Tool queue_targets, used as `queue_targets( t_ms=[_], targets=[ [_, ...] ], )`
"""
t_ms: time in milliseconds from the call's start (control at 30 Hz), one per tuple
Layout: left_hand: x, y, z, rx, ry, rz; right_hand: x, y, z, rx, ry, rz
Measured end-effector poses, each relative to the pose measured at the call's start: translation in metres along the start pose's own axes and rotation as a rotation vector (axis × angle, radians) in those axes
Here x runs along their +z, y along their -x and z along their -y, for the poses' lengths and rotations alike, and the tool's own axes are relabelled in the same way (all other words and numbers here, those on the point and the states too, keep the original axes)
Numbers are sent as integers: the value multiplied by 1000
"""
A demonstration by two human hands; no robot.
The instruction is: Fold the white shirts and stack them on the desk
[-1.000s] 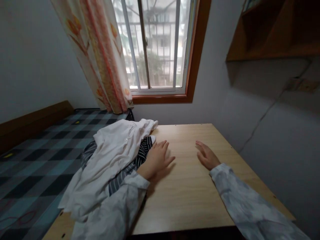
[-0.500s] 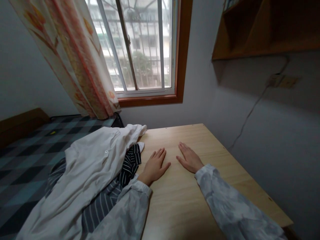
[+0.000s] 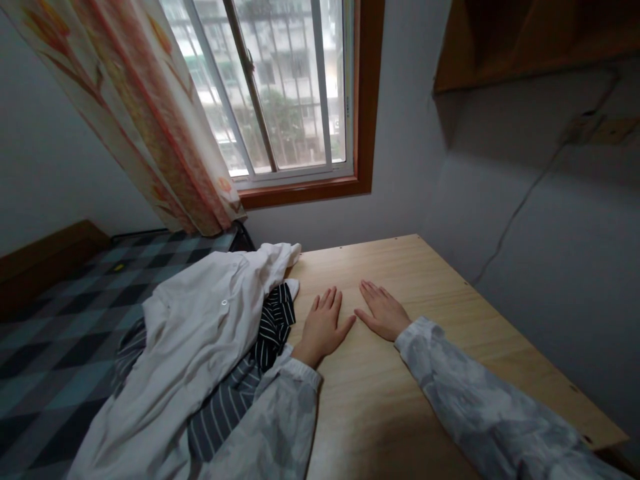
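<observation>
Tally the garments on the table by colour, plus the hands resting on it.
White garment: 1
Dark striped garment: 1
Hands flat on the table: 2, left hand and right hand
Total: 4

Home bedroom, checked bed (image 3: pixel 65 313), curtained window (image 3: pixel 280 93), wooden desk (image 3: pixel 425 280), heaped clothes (image 3: pixel 200 340)

Both forearms reach forward in pale mottled sleeves. The left hand (image 3: pixel 324 325) and right hand (image 3: pixel 383 312) lie flat, palms down, fingers (image 3: pixel 371 289) straight and together, thumbs nearly meeting.
</observation>
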State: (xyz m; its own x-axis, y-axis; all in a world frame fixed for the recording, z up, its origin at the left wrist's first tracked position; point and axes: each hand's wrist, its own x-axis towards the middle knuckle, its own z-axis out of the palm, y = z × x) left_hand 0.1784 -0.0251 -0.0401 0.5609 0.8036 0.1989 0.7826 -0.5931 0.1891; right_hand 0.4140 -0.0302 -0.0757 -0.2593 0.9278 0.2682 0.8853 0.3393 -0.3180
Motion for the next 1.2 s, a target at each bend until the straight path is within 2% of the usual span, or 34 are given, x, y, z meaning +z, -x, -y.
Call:
queue_targets(
  t_ms=[533, 800, 1200],
  targets=[
    [-2, 0, -3, 0, -29, 33, -10, 1, 7, 9, 53, 64],
    [1, 0, -2, 4, -45, 11, -16, 1, 14, 32, 128, 117],
    [-1, 0, -3, 1, -38, 12, -15, 1, 13, 34, 143, 115]
  ],
)
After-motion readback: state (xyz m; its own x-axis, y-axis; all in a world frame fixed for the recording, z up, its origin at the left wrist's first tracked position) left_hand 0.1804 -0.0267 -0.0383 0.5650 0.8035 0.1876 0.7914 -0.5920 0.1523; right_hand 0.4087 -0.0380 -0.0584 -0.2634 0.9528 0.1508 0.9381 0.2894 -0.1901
